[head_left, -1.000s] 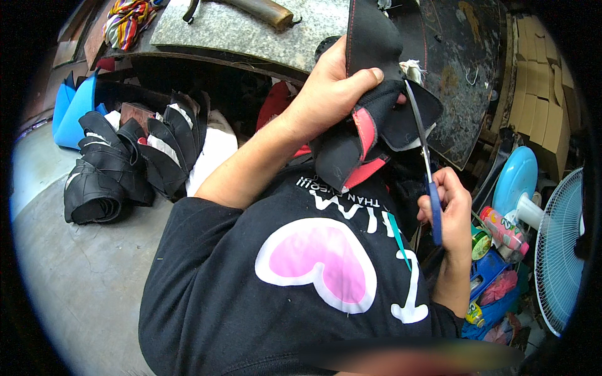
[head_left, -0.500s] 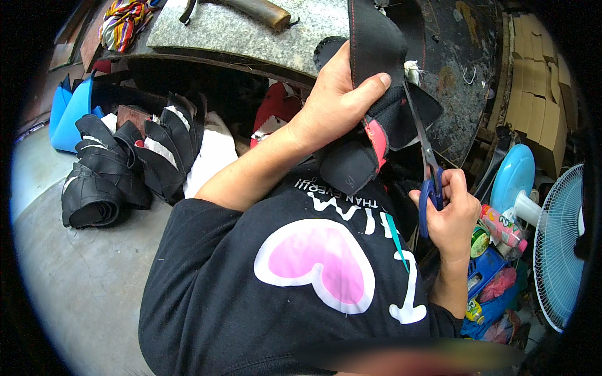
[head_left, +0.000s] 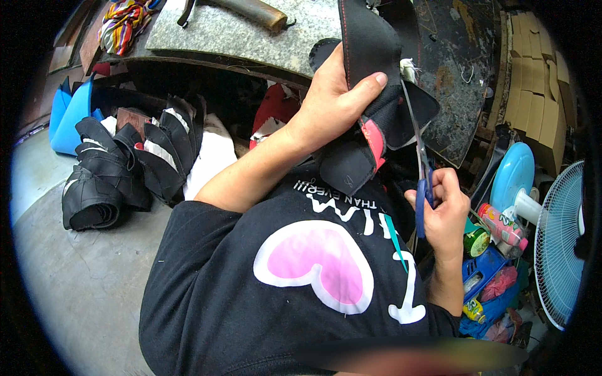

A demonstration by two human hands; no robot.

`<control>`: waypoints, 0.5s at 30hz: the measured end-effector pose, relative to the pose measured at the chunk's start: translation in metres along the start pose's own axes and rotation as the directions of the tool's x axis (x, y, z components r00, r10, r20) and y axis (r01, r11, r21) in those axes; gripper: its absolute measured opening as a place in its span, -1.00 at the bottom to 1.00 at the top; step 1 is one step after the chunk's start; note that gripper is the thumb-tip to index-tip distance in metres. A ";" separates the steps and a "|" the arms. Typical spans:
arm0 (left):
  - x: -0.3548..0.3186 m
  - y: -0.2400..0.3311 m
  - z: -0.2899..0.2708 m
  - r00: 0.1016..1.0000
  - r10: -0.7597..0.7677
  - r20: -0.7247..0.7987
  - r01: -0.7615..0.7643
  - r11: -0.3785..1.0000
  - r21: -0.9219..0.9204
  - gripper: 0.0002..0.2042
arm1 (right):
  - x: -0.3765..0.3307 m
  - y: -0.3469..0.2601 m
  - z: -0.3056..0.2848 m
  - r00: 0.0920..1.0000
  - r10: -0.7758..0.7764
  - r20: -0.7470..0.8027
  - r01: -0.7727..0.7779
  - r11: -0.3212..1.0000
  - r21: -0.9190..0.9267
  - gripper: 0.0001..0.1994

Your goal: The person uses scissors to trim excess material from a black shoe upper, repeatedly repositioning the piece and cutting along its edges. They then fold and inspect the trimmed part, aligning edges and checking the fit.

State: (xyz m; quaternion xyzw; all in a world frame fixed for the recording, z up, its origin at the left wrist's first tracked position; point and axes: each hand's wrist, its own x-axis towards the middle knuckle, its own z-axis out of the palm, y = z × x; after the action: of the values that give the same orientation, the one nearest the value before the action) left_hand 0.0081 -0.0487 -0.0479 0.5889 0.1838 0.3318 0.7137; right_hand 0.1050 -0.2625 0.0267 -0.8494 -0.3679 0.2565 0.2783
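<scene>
A heap of black shoe uppers point(head_left: 125, 172) lay on the concrete floor point(head_left: 81, 282) at the left, beside a blue container point(head_left: 66, 116) partly lost in the dark rim of the view. Above them ran a speckled stone slab point(head_left: 251, 31) with a wooden-handled tool point(head_left: 251, 9) cut off at the top edge. At centre the left hand point(head_left: 332, 103) was closed around a black shoe piece with red lining point(head_left: 370, 88), thumb pressed across its front, the fingers hidden behind the material; the piece was held up before the slab, its upper end running out of frame. The person's black shirt with a pink heart point(head_left: 313, 269) filled the lower middle. To the right, the right hand point(head_left: 442, 213) gripped blue-handled scissors point(head_left: 421, 169), fingers through the loops; the blades pointed up toward a white tuft at the piece's edge, and how far they stood apart could not be made out. Farther right stood a white fan point(head_left: 558, 244) and a crowded blue crate point(head_left: 483, 276), its contents hard to tell apart.
</scene>
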 end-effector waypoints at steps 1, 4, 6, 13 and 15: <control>0.000 -0.001 0.000 1.000 0.014 -0.017 -0.013 0.999 0.043 -0.66 | 0.000 0.001 0.003 0.992 0.105 0.072 -0.118 0.970 0.211 -0.66; 0.000 -0.002 -0.001 0.998 -0.001 -0.056 0.005 0.998 0.067 -0.66 | 0.002 0.002 0.007 0.966 0.182 0.183 -0.243 0.882 0.405 -0.70; -0.001 -0.001 0.000 0.998 0.000 -0.064 0.002 1.000 0.031 -0.66 | 0.003 0.002 0.006 0.974 0.166 0.156 -0.208 0.926 0.316 -0.70; -0.004 0.002 0.005 0.993 0.091 -0.072 -0.078 0.983 0.164 -0.66 | 0.001 0.001 0.005 0.962 0.196 0.192 -0.256 0.891 0.376 -0.68; 0.000 0.005 0.004 0.994 0.086 -0.072 -0.077 0.991 0.111 -0.66 | 0.002 0.004 0.005 0.953 0.126 0.277 -0.263 0.799 0.541 -0.59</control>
State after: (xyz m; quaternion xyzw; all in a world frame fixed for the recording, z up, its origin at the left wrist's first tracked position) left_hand 0.0091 -0.0512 -0.0422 0.6207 0.2045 0.3725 0.6589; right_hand 0.1048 -0.2623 0.0201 -0.7249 -0.2138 0.4777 0.4480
